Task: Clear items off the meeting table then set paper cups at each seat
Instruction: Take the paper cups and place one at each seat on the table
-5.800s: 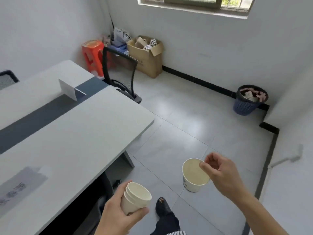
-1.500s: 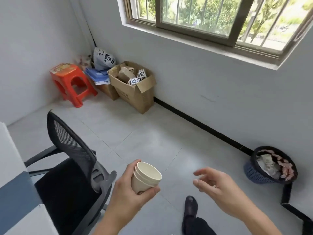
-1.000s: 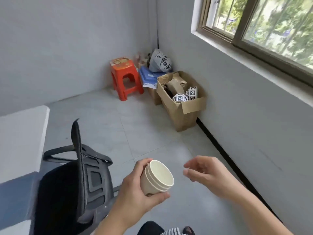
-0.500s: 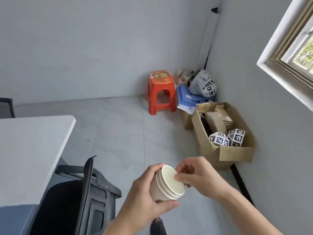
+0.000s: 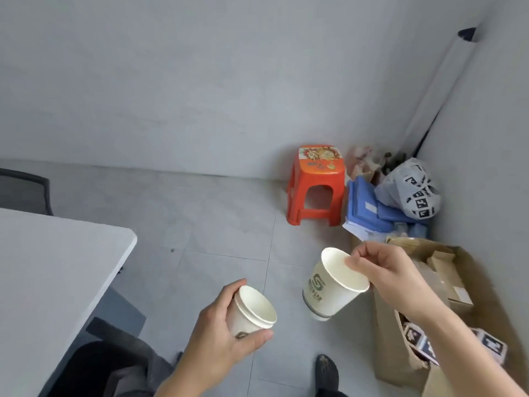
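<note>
My left hand (image 5: 220,336) grips a short stack of nested white paper cups (image 5: 252,312) low in the middle, over the floor. To its right, my right hand (image 5: 386,276) pinches the rim of a single white paper cup (image 5: 329,290) with a grey logo, tilted and held apart from the stack. The white meeting table (image 5: 51,282) fills the left side, its rounded corner just left of my left hand; no cup shows on the visible part.
A black office chair (image 5: 108,368) sits tucked at the table's near edge, another chair back (image 5: 25,193) at far left. An orange plastic stool (image 5: 316,184), blue folders (image 5: 369,213), a plastic bag (image 5: 409,190) and an open cardboard box (image 5: 446,305) crowd the right corner.
My right hand has pulled one cup off the stack and lifted it away to the right. The view has turned further left, so the table corner now shows.
</note>
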Demonstrator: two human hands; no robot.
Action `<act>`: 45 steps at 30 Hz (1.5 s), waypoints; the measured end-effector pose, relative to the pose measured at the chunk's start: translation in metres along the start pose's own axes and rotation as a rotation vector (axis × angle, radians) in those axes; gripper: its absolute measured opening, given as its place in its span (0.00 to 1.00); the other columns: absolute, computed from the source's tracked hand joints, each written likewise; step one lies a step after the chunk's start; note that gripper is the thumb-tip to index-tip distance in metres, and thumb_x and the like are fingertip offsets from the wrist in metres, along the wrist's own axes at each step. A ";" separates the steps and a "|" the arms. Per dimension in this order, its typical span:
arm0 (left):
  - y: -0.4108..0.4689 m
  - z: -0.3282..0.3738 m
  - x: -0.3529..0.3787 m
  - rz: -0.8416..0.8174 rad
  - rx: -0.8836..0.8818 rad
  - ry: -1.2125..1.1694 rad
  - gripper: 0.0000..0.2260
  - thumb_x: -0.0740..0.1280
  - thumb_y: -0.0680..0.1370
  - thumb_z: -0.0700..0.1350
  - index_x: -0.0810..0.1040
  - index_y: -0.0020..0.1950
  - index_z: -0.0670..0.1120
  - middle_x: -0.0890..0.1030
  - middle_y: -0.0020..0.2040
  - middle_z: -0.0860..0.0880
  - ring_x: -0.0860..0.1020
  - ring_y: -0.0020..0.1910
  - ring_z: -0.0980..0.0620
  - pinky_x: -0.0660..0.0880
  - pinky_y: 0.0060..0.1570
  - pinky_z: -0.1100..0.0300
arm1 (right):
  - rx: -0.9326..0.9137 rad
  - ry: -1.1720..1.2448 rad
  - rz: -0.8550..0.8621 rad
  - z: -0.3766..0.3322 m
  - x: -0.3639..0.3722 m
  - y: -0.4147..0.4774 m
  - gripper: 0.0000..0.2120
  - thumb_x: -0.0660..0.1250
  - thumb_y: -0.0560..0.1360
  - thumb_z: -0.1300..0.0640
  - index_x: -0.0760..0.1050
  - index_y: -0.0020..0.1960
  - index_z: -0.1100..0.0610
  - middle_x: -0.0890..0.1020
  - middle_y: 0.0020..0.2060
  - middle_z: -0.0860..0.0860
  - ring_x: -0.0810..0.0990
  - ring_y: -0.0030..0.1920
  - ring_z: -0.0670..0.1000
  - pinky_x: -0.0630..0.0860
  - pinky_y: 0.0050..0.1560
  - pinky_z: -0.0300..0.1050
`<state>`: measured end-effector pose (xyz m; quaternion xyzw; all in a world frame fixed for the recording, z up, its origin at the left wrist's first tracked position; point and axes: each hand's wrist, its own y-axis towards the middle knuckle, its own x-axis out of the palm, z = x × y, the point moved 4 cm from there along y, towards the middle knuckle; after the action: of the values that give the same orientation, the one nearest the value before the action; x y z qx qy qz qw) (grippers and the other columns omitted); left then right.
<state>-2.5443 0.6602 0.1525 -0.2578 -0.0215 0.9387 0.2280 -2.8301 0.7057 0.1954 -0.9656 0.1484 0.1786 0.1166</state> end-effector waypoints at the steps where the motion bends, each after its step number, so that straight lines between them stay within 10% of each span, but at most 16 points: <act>1: 0.015 0.000 0.000 0.036 -0.032 -0.001 0.36 0.77 0.56 0.62 0.70 0.62 0.61 0.81 0.52 0.57 0.78 0.53 0.59 0.74 0.49 0.71 | -0.021 -0.027 -0.028 -0.003 -0.004 0.026 0.10 0.68 0.76 0.61 0.75 0.39 0.66 0.73 0.26 0.53 0.69 0.27 0.49 0.67 0.29 0.39; 15: 0.057 -0.046 -0.074 0.652 -0.521 -0.045 0.35 0.81 0.57 0.53 0.71 0.61 0.59 0.79 0.54 0.60 0.78 0.51 0.59 0.71 0.48 0.66 | -0.370 -0.432 -0.517 -0.085 0.155 0.263 0.09 0.71 0.72 0.56 0.74 0.36 0.50 0.81 0.29 0.48 0.77 0.31 0.48 0.73 0.34 0.43; 23: 0.093 -0.087 -0.182 0.896 -0.569 -0.155 0.32 0.81 0.58 0.52 0.70 0.56 0.65 0.80 0.50 0.57 0.78 0.49 0.58 0.72 0.45 0.68 | -0.466 -0.432 -0.756 -0.165 0.294 0.317 0.09 0.70 0.73 0.58 0.74 0.35 0.52 0.81 0.31 0.38 0.76 0.29 0.41 0.70 0.31 0.31; 32: 0.104 -0.121 -0.266 1.115 -0.678 -0.217 0.33 0.79 0.60 0.55 0.68 0.61 0.64 0.79 0.50 0.58 0.76 0.49 0.63 0.73 0.43 0.71 | -0.523 -0.519 -0.996 -0.227 0.445 0.373 0.10 0.70 0.73 0.57 0.74 0.34 0.53 0.82 0.31 0.48 0.78 0.32 0.53 0.74 0.36 0.45; 45: 0.113 -0.163 -0.344 1.624 -0.983 -0.333 0.37 0.80 0.54 0.55 0.71 0.60 0.58 0.81 0.48 0.57 0.77 0.48 0.69 0.73 0.41 0.78 | -0.852 -0.556 -1.498 -0.315 0.714 0.374 0.10 0.70 0.74 0.56 0.73 0.35 0.50 0.80 0.30 0.42 0.72 0.28 0.44 0.72 0.34 0.43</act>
<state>-2.2479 0.3955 0.1566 -0.1243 -0.2594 0.7209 -0.6306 -2.2179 0.0960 0.1466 -0.6928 -0.6311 0.3224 -0.1333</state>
